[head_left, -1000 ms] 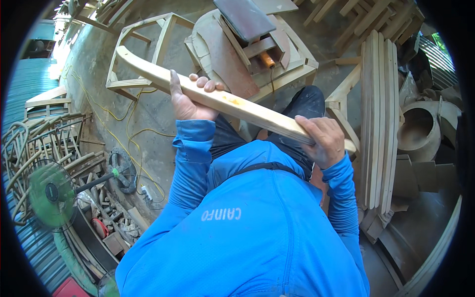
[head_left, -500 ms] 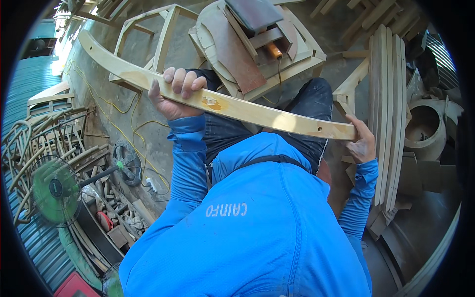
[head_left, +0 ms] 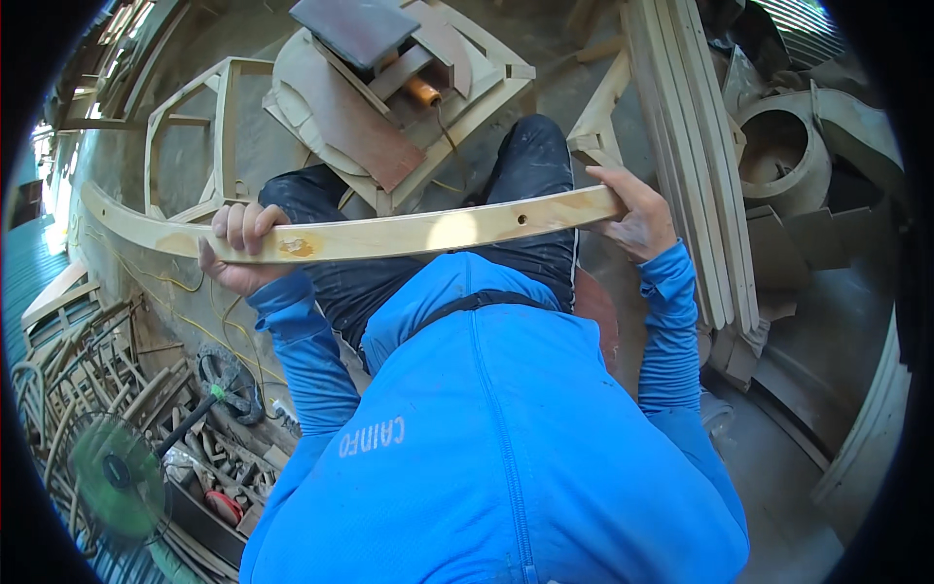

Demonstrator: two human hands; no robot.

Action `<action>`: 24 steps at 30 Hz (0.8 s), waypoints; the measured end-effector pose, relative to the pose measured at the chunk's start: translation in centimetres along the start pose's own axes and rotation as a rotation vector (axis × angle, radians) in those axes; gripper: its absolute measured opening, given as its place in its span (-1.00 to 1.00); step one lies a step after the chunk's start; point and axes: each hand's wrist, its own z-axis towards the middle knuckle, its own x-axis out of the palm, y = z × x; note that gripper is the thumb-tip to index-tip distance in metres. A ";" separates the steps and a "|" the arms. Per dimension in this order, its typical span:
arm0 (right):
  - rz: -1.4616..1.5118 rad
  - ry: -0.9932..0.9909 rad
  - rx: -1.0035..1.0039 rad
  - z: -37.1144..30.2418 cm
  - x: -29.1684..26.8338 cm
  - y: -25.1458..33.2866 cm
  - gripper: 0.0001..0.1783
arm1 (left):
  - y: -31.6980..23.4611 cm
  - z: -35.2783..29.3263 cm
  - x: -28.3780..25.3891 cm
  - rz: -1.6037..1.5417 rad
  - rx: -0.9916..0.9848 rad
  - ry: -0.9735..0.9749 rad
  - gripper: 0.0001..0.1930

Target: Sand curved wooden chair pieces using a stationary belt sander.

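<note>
- Pale wood is everywhere in this workshop: a wooden work stand with flat curved boards on it stands in front of the person's knees, and a stack of long slats leans at the right side.
- Across the person's lap, at the height of the chest, lies the curved wooden strip. It is long, light-coloured and bent like a shallow bow. It reaches from far on the left to the right hand. I think it is held level with one hand near each end so that so long a piece does not tip.
- It has one small round hole near the right end and a brownish stain near the left grip.
- A green fan stands low at the left, beside a heap of bent wooden pieces.
- The left hand is wrapped around the strip from below, fingers curled over its top edge.
- The right hand closes on the right end, thumb on top, fingers mostly hidden behind the wood.
</note>
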 end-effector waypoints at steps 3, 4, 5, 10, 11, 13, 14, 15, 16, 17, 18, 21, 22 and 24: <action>0.010 -0.006 0.018 0.0 0.0 0.3 -0.25 | 0.0 0.2 -0.2 0.015 0.000 -0.009 -0.72; 0.000 -0.008 0.027 -0.1 -0.2 0.2 -0.24 | 0.3 0.2 -0.3 0.013 -0.002 -0.015 -0.73; -0.007 -0.009 0.033 -0.1 -0.2 0.3 -0.24 | 0.3 0.2 -0.3 0.005 -0.007 -0.015 -0.73; -0.019 0.046 0.023 0.1 0.2 0.3 -0.23 | -0.4 -0.3 -0.6 0.017 0.001 0.010 -0.74; -0.015 0.048 0.031 0.0 0.4 0.1 -0.23 | -0.4 -0.3 -0.6 0.022 -0.028 0.040 -0.76; -0.022 0.041 0.026 -0.2 0.3 0.1 -0.23 | -0.1 -0.4 -0.9 0.002 -0.030 0.042 -0.77; -0.030 0.034 0.017 -0.2 0.3 0.2 -0.23 | 0.0 -0.5 -1.0 -0.018 -0.029 0.045 -0.78; -0.031 0.035 0.018 -0.3 0.3 0.2 -0.23 | -0.1 -0.5 -1.2 -0.019 -0.030 0.044 -0.78; -0.048 0.034 0.025 -0.3 0.3 0.1 -0.22 | -0.1 -0.6 -1.3 -0.018 -0.021 0.038 -0.79; -0.065 0.033 0.033 -0.3 0.2 0.0 -0.21 | -0.1 -0.6 -1.5 -0.016 -0.013 0.031 -0.80; -0.065 0.034 0.034 -0.4 0.3 0.1 -0.21 | -0.1 -0.6 -1.7 -0.017 -0.013 0.030 -0.80; 0.024 0.054 0.099 -0.3 0.2 0.4 -0.18 | -0.4 -0.2 -2.2 -0.031 -0.017 0.032 -0.81; 0.142 0.096 0.139 -0.2 -0.1 0.7 -0.16 | -0.3 0.0 -2.0 -0.029 -0.012 0.003 -0.78; 0.260 0.135 0.181 -0.1 -0.1 0.9 -0.14 | -0.3 0.3 -1.6 -0.027 -0.009 -0.026 -0.74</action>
